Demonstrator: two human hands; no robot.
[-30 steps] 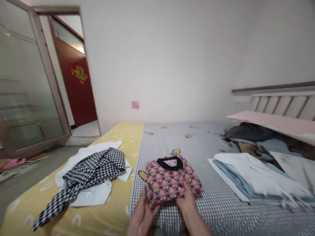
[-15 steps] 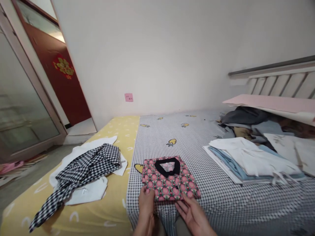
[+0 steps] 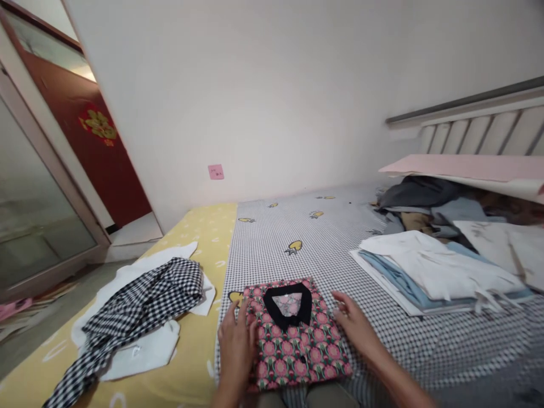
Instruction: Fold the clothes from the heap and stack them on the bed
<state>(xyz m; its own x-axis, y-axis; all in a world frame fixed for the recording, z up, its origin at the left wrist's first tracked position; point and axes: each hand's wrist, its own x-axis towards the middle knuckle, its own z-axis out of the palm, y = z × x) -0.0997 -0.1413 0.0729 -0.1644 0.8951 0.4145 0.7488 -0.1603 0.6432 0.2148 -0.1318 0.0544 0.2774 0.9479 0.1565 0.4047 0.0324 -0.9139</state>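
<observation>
A bed fills the lower part of the view, running from a plain white wall (image 3: 297, 102) towards the person. At the far left, a glass door in a pale metal frame (image 3: 38, 215) stands beside an opening, and a dark red door (image 3: 102, 164) beyond it carries a red-and-gold paper decoration (image 3: 98, 126). A cream padded headboard (image 3: 480, 130) stands along the bed's right side. A small pink note (image 3: 216, 171) on the wall bears tiny writing, too small to read.

The bed has a yellow patterned sheet (image 3: 204, 232) along its left side and a black-and-white checked sheet (image 3: 297, 238) with small yellow motifs across the middle. Near the right edge, a long pale pink board (image 3: 467, 167) leans over a heap of dark clothes (image 3: 420, 192). In front lies a flat stack of white and pale blue garments (image 3: 425, 266). On the yellow sheet, a black-and-white gingham garment (image 3: 140, 300) lies crumpled over a white garment (image 3: 144, 351).

Near the bed's lower edge lies a folded pink floral shirt (image 3: 297, 351) with a black collar (image 3: 272, 309). The left hand (image 3: 236, 351) rests on its left edge, grip open and fingers spread. The right hand (image 3: 356, 328) lies open on the checked sheet just beside its right edge, gripping nothing.
</observation>
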